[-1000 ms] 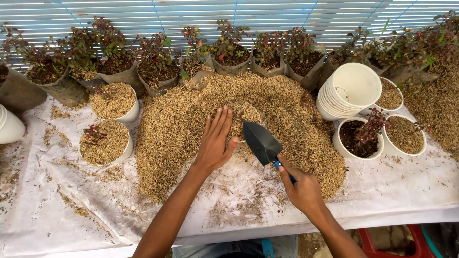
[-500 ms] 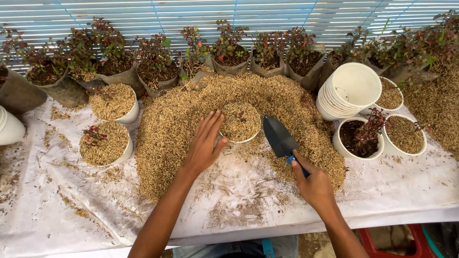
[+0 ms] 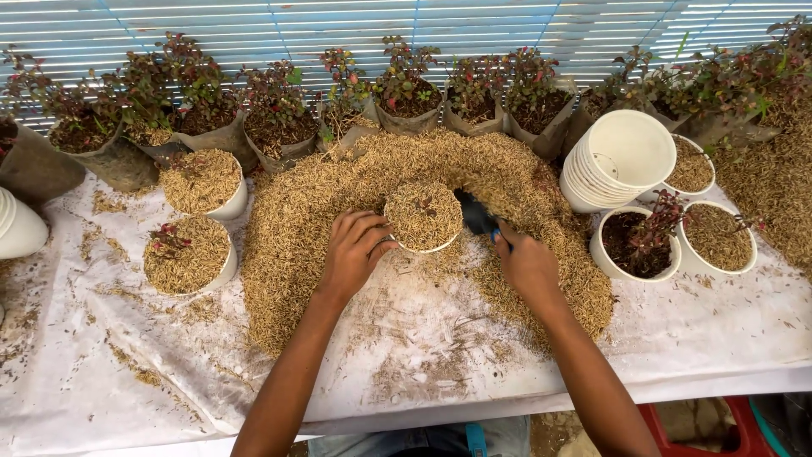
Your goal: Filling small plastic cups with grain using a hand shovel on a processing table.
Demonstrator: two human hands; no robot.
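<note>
Steadying the white pot (image 3: 423, 218) with the left hand (image 3: 353, 252) matters most here: its fingers are curled round the pot's near-left wall, touching it, and the pot sits sunk in the middle of a big heap of rice husk (image 3: 313, 220) on the bench (image 3: 169, 372). The pot is already brimming with husk, and a small red-leaved seedling shows in its top. The right hand (image 3: 529, 269) is closed round the handle of a dark trowel (image 3: 476, 215), whose blade lies just beside the pot's right wall, partly dug into the heap. To do this well, I judge that the left hand should hold the pot level so the husk does not spill over the rim, while the trowel works in short strokes close to the wall and stays away from the seedling's stem. Pressing too hard on the thin plastic could tilt the pot, since the loose husk beneath gives easily. Two filled pots (image 3: 188, 252) stand to the left on the white sheet, a stack of empty pots (image 3: 622, 156) lies on its side to the right, with a pot of dark soil (image 3: 630, 245) below it, and a row of bagged plants (image 3: 279, 114) lines the back edge.
</note>
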